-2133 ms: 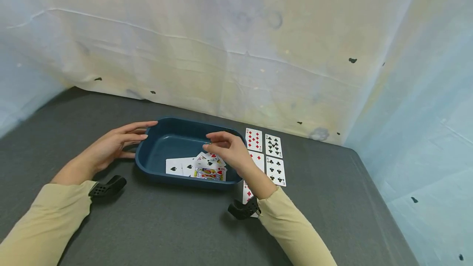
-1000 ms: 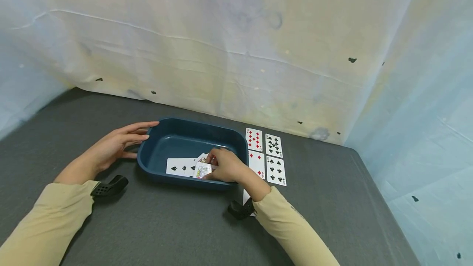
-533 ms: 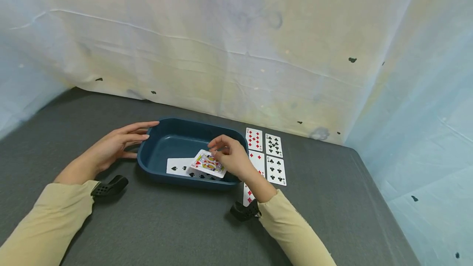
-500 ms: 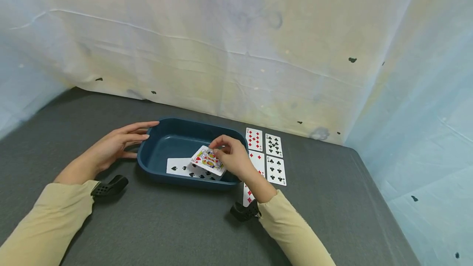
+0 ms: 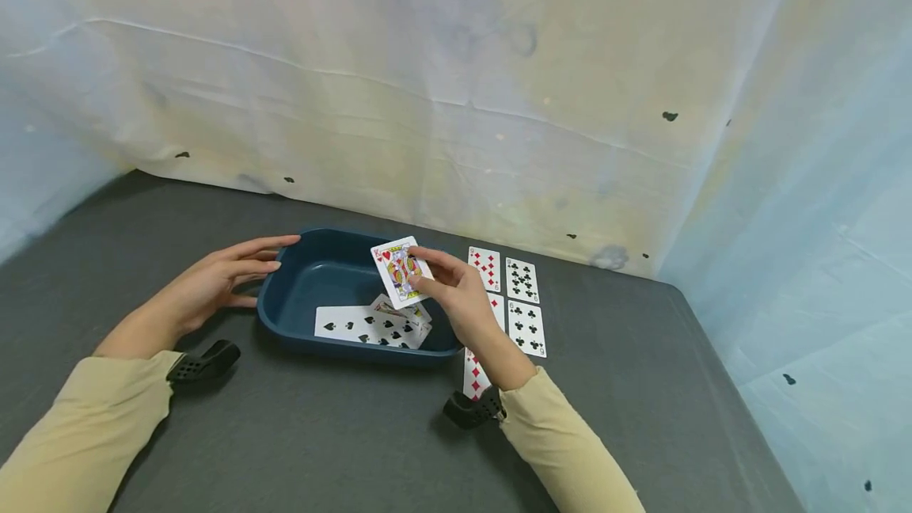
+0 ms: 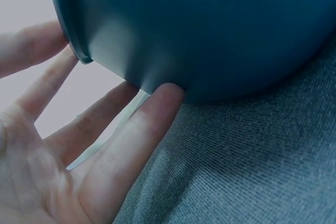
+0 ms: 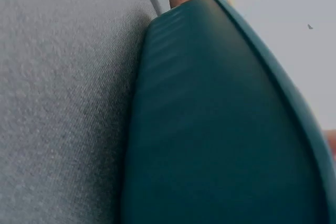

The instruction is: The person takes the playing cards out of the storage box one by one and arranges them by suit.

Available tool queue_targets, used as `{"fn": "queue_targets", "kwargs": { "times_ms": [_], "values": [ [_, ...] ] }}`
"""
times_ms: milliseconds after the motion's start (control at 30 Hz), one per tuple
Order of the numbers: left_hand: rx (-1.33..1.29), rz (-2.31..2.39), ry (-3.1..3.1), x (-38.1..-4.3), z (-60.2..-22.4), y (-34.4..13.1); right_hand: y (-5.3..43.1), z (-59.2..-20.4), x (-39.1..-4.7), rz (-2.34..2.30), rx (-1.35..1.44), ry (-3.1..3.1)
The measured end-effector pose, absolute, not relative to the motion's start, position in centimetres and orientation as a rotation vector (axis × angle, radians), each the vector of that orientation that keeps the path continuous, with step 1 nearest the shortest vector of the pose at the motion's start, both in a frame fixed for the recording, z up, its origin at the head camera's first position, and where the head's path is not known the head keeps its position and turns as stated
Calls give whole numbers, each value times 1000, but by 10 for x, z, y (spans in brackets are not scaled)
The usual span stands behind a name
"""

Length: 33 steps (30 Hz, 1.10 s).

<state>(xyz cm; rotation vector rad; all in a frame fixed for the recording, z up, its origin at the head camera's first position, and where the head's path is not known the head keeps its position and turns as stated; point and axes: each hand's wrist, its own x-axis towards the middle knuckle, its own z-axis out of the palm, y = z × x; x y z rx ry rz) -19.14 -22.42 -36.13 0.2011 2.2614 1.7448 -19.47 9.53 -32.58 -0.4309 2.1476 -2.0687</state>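
My right hand pinches a king of hearts between thumb and fingers, tilted up above the dark blue bin. Inside the bin, along its near side, lie several spade cards with a face card partly over them. My left hand touches the bin's left end, fingers and thumb extended against the outer wall. The left wrist view shows those fingertips against the bin's wall. In the right wrist view the bin's outer side fills most of the frame and hides the card.
Right of the bin, cards lie face up in two columns: a nine of diamonds, a nine of clubs, a six of clubs and more diamonds partly under the right arm. The grey table meets a fabric backdrop behind.
My right hand reached down into the bin, picked up the king of hearts and raised it, uncovering the spade cards beneath. The left hand has stayed at the bin's left end.
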Motion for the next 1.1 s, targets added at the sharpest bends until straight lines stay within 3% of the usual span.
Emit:
{"fn": "queue_targets", "kwargs": {
  "times_ms": [300,1100],
  "values": [
    [208,1750,2270,-190,-363,-224,122,-320,-208,-2307,-326,2145],
    [180,1737,2281,-191,-362,-223,235,-342,-250,-1919,213,2666]
  ]
}}
